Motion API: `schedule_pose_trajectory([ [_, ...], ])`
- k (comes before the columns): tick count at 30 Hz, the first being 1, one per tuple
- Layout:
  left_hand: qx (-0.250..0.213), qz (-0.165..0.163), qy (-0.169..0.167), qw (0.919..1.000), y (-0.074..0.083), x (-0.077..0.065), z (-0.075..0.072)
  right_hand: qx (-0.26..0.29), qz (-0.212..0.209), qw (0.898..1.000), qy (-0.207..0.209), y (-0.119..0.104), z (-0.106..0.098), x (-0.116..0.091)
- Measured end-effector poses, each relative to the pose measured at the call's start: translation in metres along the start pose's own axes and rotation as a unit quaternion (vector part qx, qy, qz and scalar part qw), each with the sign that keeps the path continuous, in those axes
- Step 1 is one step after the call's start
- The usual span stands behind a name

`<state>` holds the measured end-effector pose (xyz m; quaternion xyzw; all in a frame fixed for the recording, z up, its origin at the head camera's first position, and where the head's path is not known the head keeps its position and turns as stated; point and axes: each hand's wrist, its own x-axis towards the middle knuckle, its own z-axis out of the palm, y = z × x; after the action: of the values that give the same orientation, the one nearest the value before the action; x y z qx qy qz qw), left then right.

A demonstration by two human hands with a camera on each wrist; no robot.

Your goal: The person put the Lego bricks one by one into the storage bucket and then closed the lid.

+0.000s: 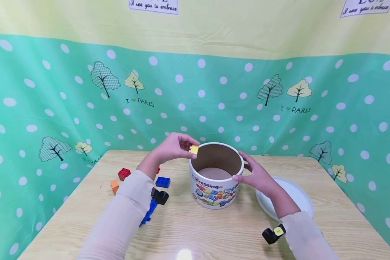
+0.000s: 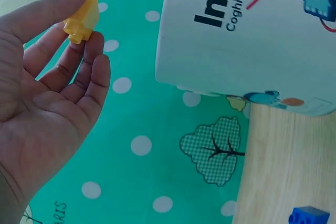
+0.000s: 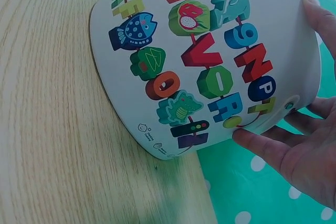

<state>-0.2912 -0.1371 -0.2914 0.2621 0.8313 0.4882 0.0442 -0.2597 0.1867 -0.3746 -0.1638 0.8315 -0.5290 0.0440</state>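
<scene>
The left hand [image 1: 173, 147] pinches a small yellow plastic brick [image 1: 194, 149] between thumb and fingers, near the left rim of a white cylindrical bucket [image 1: 214, 202] printed with coloured letters and animals. The bucket stands toward the far edge of the wood-grain worktop [image 1: 214, 234]; the right hand [image 1: 258, 176] grips its right side, fingers and thumb spread around it. A round white lid [image 1: 295, 196] lies toward the worktop's right edge. A red studded plastic brick [image 1: 124, 174] lies near the far left corner, an orange plastic block [image 1: 114, 186] by the left edge, and a blue rectangular plastic brick [image 1: 163, 182] left of the bucket.
</scene>
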Motion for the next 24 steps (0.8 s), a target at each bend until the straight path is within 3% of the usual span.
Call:
schedule_pose_trajectory([
  [12,-0.021,0.008,-0.022,0.9995,0.009,0.033,0.010,-0.001,-0.002,1.000,-0.001,0.001,-0.002,-0.002],
  [24,-0.021,-0.004,-0.044,0.9988,0.016,0.054,0.022,-0.006,-0.003,1.000,0.002,0.000,0.000,-0.002],
])
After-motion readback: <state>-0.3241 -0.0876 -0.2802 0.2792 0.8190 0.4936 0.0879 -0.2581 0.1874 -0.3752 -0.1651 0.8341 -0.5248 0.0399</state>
